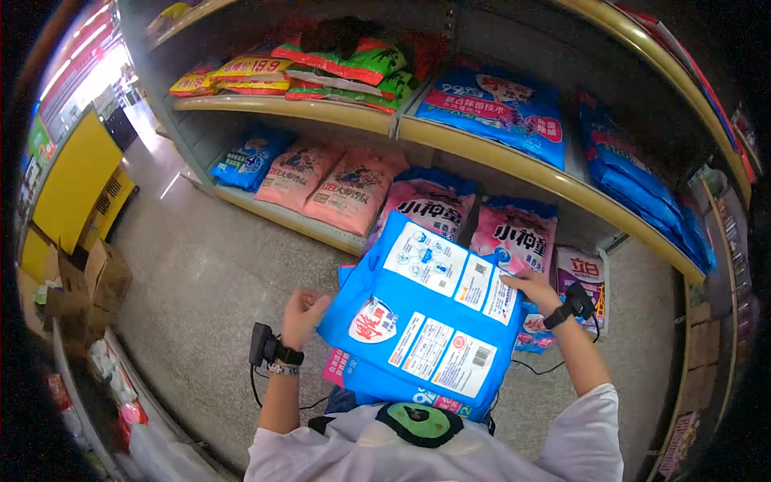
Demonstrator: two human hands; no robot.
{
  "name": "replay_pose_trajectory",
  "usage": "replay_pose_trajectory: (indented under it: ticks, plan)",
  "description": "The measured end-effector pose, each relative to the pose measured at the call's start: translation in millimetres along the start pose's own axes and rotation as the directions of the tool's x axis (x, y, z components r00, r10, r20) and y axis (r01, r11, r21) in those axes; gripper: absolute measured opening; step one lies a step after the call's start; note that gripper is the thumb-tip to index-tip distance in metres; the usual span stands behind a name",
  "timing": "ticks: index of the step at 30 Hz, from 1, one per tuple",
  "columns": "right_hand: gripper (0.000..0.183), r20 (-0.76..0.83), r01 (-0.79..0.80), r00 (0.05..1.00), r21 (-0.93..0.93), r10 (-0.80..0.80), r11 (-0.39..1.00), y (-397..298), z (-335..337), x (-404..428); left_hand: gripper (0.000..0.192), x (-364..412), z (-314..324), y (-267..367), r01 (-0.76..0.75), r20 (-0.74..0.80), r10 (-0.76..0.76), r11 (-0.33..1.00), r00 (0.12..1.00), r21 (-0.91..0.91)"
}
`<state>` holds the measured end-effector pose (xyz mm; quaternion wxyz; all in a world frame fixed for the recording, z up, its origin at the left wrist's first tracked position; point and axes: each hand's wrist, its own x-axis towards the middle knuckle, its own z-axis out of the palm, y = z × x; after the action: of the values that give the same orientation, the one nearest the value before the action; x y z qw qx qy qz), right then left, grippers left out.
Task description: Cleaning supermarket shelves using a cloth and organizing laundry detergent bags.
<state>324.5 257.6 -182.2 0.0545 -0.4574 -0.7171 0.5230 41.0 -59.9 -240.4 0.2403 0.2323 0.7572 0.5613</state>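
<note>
A large blue plastic bag of laundry detergent (446,307), its printed back facing up, lies before me over more blue packaging. My right hand (533,289) is at its upper right corner, fingers over the edge and the thumb side hidden in part. My left hand (306,310) is beside its left edge, with fingers curled; whether it touches the bag cannot be told. Both wrists wear black straps with small devices and cables. Just beyond the bag, pink and purple detergent bags (517,232) stand on the lowest shelf.
Shelf edges (482,153) curve across the front. Pink bags (355,190) lie on the low shelf; blue bags (497,114) and green-red bags (343,66) lie above. Blue bags (638,169) are stacked at right. Cardboard boxes (90,283) stand at left, near a yellow panel (78,181).
</note>
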Motion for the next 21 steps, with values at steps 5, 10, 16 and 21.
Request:
replay_pose_trajectory:
  ticks: [5, 10, 16, 21]
  plan:
    - [0.022, 0.137, -0.015, 0.991, 0.165, -0.008, 0.986, -0.4, -12.2, -4.2, 0.019, 0.5, 5.1, 27.6, -0.028, 0.013, 0.030, 0.992, 0.999, -0.122]
    - [0.021, 0.109, 0.002, 0.993, 0.339, -0.041, 0.941, 4.6, -15.8, -6.4, 0.017, -0.1, 18.7, 47.3, 0.062, 0.263, -0.023, 0.988, 0.965, -0.142]
    - [0.008, -0.181, 0.247, 0.968, 0.551, -0.175, 0.797, -40.2, -5.8, -33.6, 0.019, 3.1, 27.3, 57.0, -0.001, 0.295, 0.053, 0.984, 0.954, -0.176]
    - [0.008, -0.292, 0.415, 0.906, 0.458, -0.308, 0.786, -104.7, -39.4, -68.7, 0.022, 5.9, 22.7, 83.0, 0.101, 0.324, 0.010, 0.941, 0.946, -0.323]
